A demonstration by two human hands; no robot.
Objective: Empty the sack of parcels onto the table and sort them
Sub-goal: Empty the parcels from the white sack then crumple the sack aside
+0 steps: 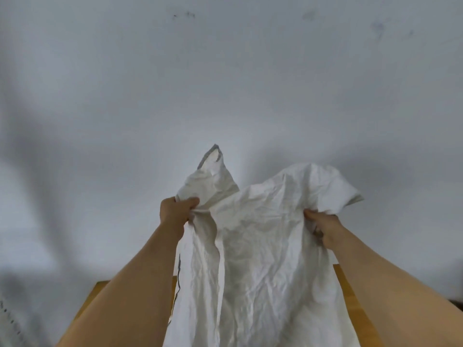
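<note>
A crumpled white woven sack (263, 246) hangs in front of me, held up high with its corners sticking up above my fists. My left hand (175, 214) grips a bunch of the sack's cloth at its upper left. My right hand (323, 229) grips the cloth at the upper right. The sack drapes down over the wooden table (350, 296) and runs out of the bottom of the view. No parcels can be seen; the sack hides whatever lies under it.
A plain grey-white wall (225, 83) fills the upper view, close behind the table. The table's far edge shows to the left (100, 289) and right of the sack.
</note>
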